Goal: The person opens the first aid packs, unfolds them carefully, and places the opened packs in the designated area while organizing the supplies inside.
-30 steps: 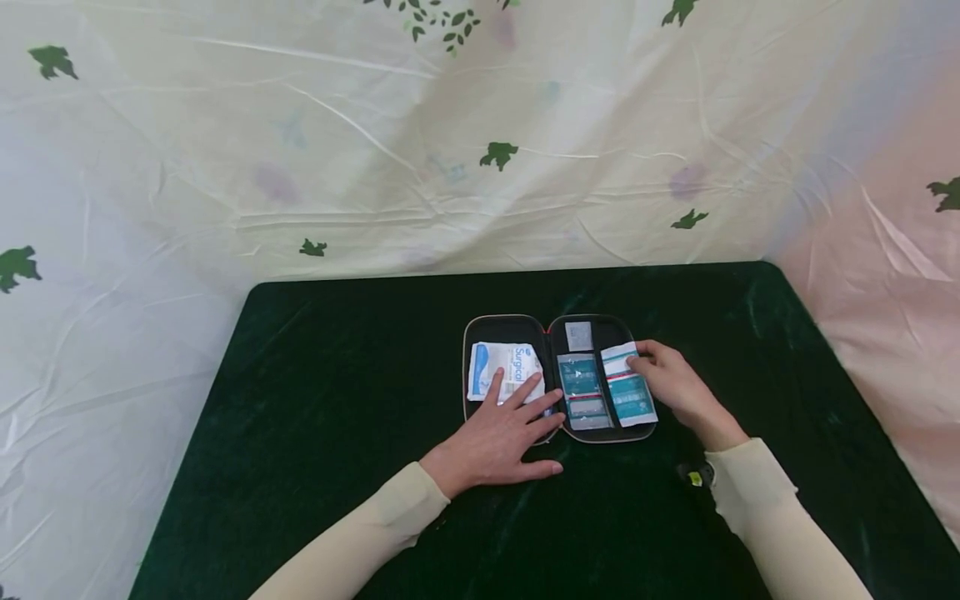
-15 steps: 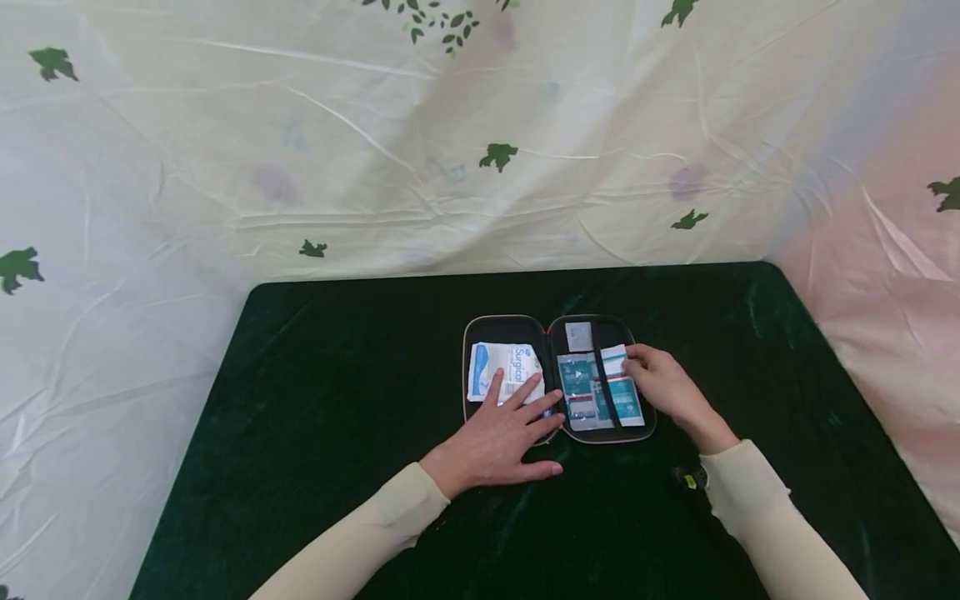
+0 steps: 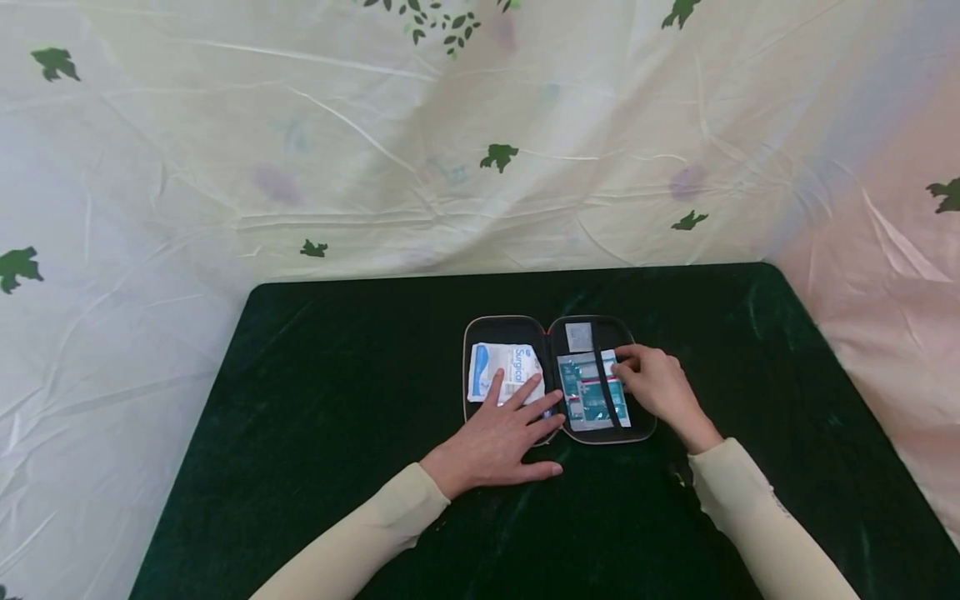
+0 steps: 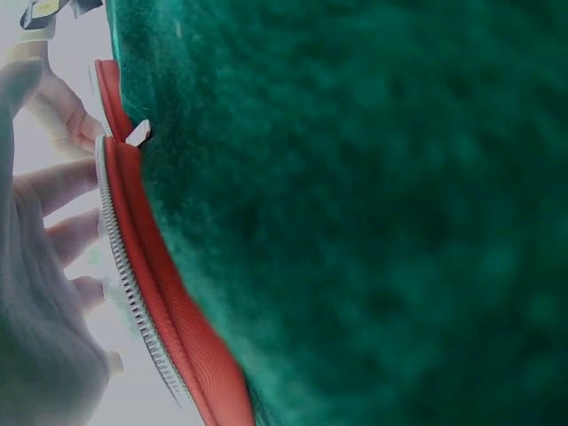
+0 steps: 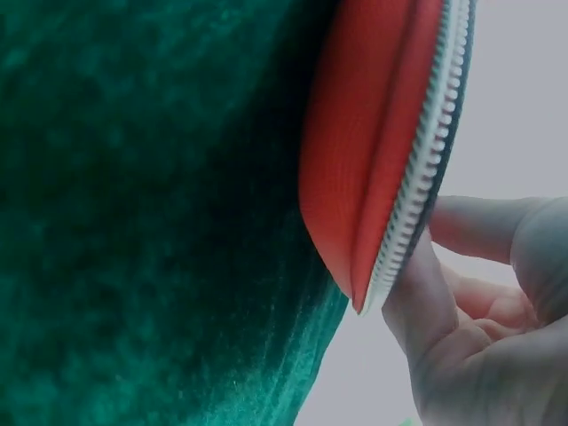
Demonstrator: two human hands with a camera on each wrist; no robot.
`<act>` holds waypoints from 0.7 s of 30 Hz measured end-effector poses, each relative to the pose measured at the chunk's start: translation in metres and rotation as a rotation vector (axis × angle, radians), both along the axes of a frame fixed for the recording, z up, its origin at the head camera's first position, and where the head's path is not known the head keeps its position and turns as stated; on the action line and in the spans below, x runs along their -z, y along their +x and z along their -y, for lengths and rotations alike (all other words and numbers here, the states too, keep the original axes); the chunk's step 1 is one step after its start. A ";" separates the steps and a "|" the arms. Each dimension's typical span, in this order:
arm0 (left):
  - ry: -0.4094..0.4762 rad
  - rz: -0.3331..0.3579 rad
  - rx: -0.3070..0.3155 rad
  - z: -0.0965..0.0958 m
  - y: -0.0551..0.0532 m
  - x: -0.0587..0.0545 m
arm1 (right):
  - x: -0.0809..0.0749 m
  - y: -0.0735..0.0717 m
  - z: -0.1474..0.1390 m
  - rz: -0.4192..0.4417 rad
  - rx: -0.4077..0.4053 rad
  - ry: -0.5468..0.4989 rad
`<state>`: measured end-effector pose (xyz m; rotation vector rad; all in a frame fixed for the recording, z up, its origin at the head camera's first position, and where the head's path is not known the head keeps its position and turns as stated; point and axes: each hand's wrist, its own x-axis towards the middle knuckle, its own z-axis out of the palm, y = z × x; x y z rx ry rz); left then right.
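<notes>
A small zip case [image 3: 640,423] lies unfolded on the table, black inside, its red outer side [image 5: 355,151] and zip showing in the right wrist view. My left hand [image 3: 498,437] spreads its straight fingers over the left half, across a white-and-blue packet [image 3: 487,367] marked "Surgical". In the right half, my right hand [image 3: 663,387] pinches the upper right edge of a flat teal-and-white packet [image 3: 619,407]. That packet runs beneath a black elastic strap [image 3: 606,387] and overlaps another teal sachet [image 3: 570,379]. The right wrist view shows thumb and finger partly hidden behind the case rim.
A small pale square packet [image 3: 579,336] sits at the top of the case's right half. Dark green velvet cloth [image 3: 360,375] covers the table. Behind it hangs a pale curtain [image 3: 585,183] printed with green leaves.
My right hand has moved left, sliding the teal-and-white packet from the right of the strap to beneath it. The left hand has stayed in place.
</notes>
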<state>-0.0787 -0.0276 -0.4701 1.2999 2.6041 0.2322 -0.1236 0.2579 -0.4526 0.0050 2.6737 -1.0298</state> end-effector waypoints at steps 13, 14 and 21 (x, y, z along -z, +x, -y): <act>-0.008 -0.004 -0.006 0.000 0.002 -0.001 | -0.007 0.010 0.000 0.076 -0.031 -0.037; -0.010 -0.003 -0.007 0.000 0.002 -0.001 | -0.007 0.010 0.000 0.082 -0.034 -0.043; -0.007 0.004 -0.002 0.000 0.001 -0.001 | -0.006 0.010 0.002 0.104 -0.034 -0.109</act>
